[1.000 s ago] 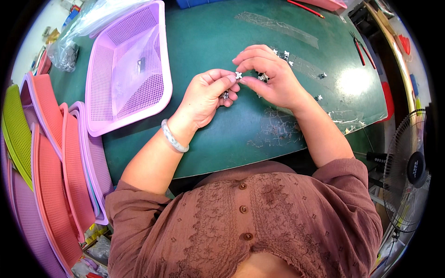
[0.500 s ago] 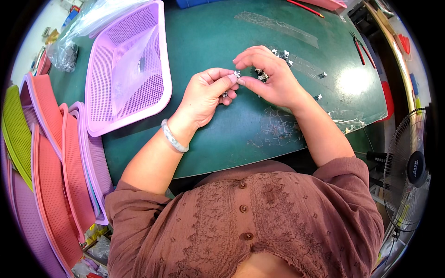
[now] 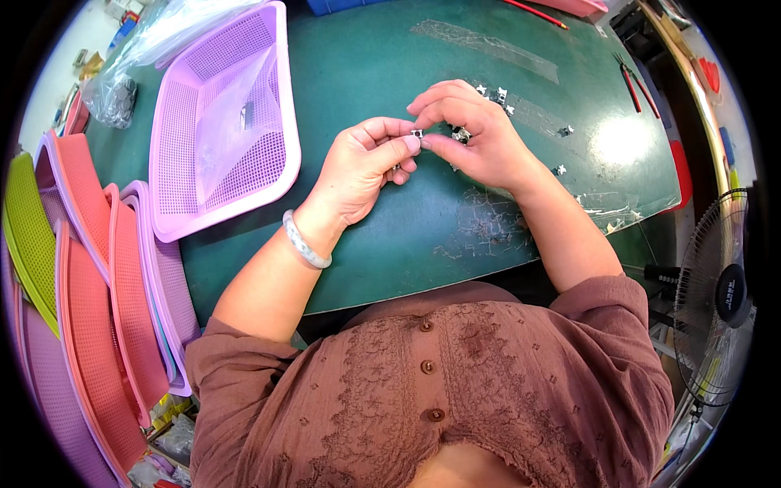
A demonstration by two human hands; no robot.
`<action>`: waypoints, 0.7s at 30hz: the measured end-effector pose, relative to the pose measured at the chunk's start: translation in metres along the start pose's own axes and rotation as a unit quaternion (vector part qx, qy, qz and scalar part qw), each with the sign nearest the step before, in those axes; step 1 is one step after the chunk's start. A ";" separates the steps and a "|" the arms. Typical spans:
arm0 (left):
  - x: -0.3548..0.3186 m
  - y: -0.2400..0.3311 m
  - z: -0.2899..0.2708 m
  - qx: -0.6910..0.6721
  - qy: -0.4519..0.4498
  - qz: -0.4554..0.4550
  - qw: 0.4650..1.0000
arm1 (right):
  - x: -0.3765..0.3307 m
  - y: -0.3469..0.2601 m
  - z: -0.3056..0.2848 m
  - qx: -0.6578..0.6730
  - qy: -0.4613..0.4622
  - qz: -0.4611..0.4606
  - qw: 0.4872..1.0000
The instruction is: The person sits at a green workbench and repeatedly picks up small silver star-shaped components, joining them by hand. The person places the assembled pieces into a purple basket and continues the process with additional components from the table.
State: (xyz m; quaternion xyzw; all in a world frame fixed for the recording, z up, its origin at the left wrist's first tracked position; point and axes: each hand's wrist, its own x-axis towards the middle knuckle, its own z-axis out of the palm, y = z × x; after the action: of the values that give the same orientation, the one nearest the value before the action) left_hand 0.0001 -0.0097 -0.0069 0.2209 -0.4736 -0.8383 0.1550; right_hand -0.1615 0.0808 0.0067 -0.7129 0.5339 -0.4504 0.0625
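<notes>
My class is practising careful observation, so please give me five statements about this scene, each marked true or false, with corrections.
1. The left hand pinches a small part. True.
2. A bracelet sits on the right wrist. False: the bracelet is on the left wrist.
3. A purple basket is to the left of the left hand. True.
4. The tabletop is white. False: the tabletop is green.
5. The right hand grips a red-handled tool. False: the red-handled tool lies apart from the right hand.

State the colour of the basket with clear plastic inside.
The basket is light purple, seen best in the head view.
</notes>
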 end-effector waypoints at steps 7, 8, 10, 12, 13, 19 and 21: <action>0.000 -0.003 -0.002 -0.013 -0.012 0.027 0.999 | 0.001 -0.001 -0.001 0.010 -0.006 0.004 1.000; 0.000 -0.003 -0.001 -0.017 -0.016 0.035 0.999 | 0.001 -0.001 -0.001 0.010 -0.005 0.003 1.000; 0.000 -0.003 -0.001 -0.019 -0.018 0.038 0.999 | 0.001 0.000 -0.001 0.009 -0.005 -0.001 1.000; 0.000 -0.002 0.000 -0.021 -0.020 0.042 0.999 | 0.000 -0.001 0.000 0.019 0.000 0.010 1.000; 0.000 -0.001 0.000 -0.023 -0.021 0.044 0.999 | 0.000 -0.001 0.000 0.025 0.003 0.015 1.000; 0.000 -0.001 0.000 -0.012 -0.020 0.049 0.999 | -0.001 0.000 0.002 0.038 0.010 0.027 0.999; -0.001 -0.001 0.000 -0.011 -0.021 0.049 0.999 | -0.001 0.001 0.002 0.036 0.010 0.026 0.999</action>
State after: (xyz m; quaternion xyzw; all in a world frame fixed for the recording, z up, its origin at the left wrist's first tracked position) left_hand 0.0003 -0.0087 -0.0075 0.1784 -0.4781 -0.8391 0.1886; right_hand -0.1609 0.0811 0.0046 -0.6912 0.5365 -0.4748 0.0948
